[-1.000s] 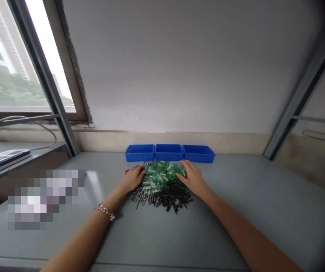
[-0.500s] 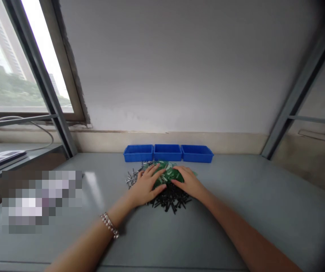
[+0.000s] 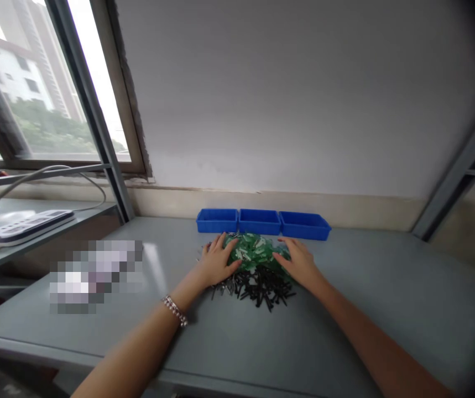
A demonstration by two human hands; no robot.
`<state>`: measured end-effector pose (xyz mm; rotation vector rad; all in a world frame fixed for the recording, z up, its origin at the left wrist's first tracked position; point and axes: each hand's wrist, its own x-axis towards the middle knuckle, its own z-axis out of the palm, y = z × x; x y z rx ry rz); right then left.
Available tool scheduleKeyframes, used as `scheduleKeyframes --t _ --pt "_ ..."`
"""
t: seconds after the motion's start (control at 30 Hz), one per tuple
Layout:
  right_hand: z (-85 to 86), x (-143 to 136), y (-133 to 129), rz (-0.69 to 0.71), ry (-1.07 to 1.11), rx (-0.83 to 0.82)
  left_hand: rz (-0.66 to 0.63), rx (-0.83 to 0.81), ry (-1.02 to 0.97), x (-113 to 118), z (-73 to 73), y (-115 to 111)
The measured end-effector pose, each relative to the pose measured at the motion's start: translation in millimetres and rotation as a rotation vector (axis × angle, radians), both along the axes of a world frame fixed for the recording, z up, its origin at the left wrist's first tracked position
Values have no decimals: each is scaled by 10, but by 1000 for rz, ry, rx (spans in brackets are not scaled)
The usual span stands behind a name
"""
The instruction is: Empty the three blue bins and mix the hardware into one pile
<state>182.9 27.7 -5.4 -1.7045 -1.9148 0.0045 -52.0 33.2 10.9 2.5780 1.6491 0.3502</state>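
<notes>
Green plastic pieces [image 3: 257, 251] lie heaped in the middle of the grey worktop [image 3: 365, 298], with black screws [image 3: 262, 284] spilling out on the near side and a few silvery ones by the left edge of the heap. The left hand [image 3: 216, 262] lies flat on the left flank of the pile, fingers spread and slack, closed on nothing; a bracelet [image 3: 175, 310] sits on that wrist. The right hand [image 3: 299, 262] rests palm down on the right flank, fingers likewise extended and gripping nothing. Set on either side like this, the hands seem to hem the loose parts in, so the heap stays together rather than scattering.

Three blue trays [image 3: 262, 222] stand in a row touching one another just behind the pile, against the wall, within easy reach of both hands; whether anything lies in them cannot be told. To the left, a power strip [image 3: 25, 225] lies on a lower shelf under the window [image 3: 34, 99].
</notes>
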Motion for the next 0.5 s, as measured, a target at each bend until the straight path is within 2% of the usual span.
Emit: scheduleKeyframes --t 0.1,0.27,0.37,0.5 --pt "15 6 -11 7 -26 -84 62 -95 -34 -32 -6 31" --pt "56 8 -23 101 -28 -115 -34 -119 -55 -43 -25 23" --pt "96 51 -13 141 27 -98 -32 -45 -52 -33 -13 32" --pt "155 114 -13 110 84 -43 0 180 -86 -86 101 46"
